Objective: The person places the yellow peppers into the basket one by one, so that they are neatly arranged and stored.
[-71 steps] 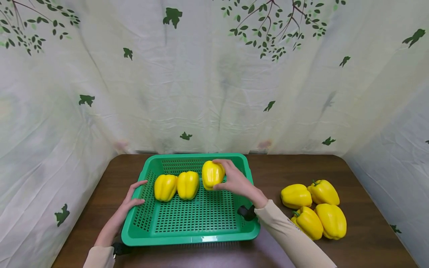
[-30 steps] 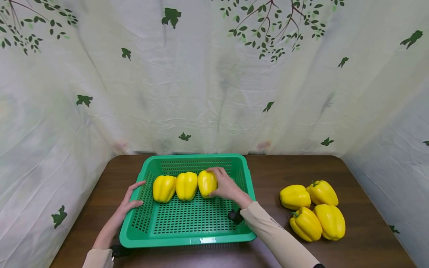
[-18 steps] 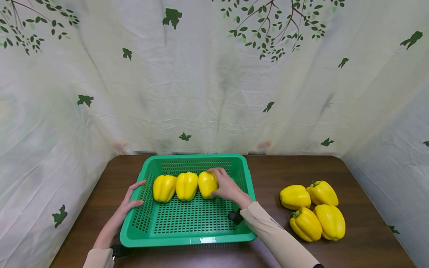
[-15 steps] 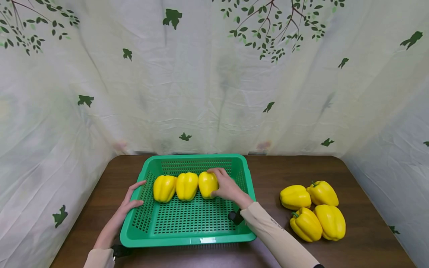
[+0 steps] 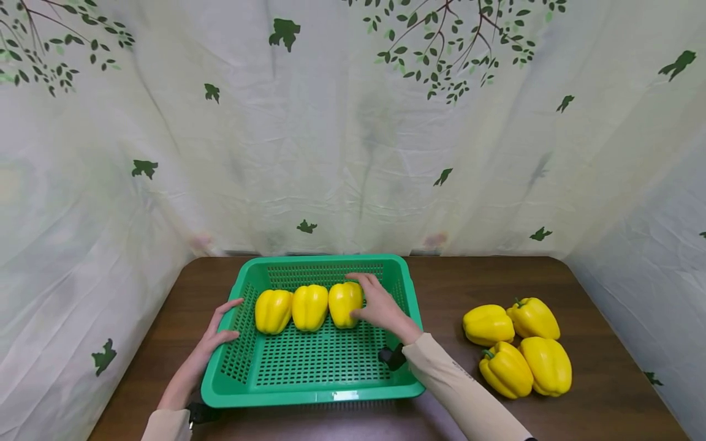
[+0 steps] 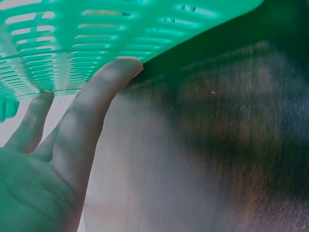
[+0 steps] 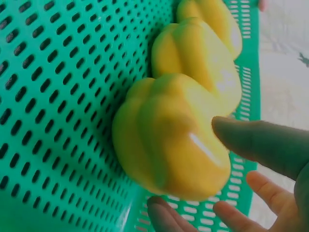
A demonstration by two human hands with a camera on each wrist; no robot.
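Observation:
Three yellow bell peppers sit in a row along the far half of a green perforated basket (image 5: 276, 398): the left pepper (image 5: 273, 312), the middle pepper (image 5: 310, 308) and the right pepper (image 5: 344, 304). My right hand (image 5: 383, 309) is at the right pepper, its fingers spread around it. In the right wrist view the thumb (image 7: 263, 142) is close to that pepper; whether it touches cannot be told, and the other fingers stand apart from it. With fingers extended, my left hand (image 5: 212, 331) rests against the basket's left rim. In the left wrist view, its thumb (image 6: 99, 106) lies along the basket's outer wall.
Several more yellow bell peppers lie clustered on the brown wooden table (image 5: 436, 275) to the right of the basket, among them one with a green stem (image 5: 506, 370). A pale curtain (image 5: 353, 153) with printed leaves hangs behind the table.
My right hand carried the right pepper leftward and down beside the middle one. Since then its fingers have loosened and drawn slightly away. My left hand has stayed at the rim.

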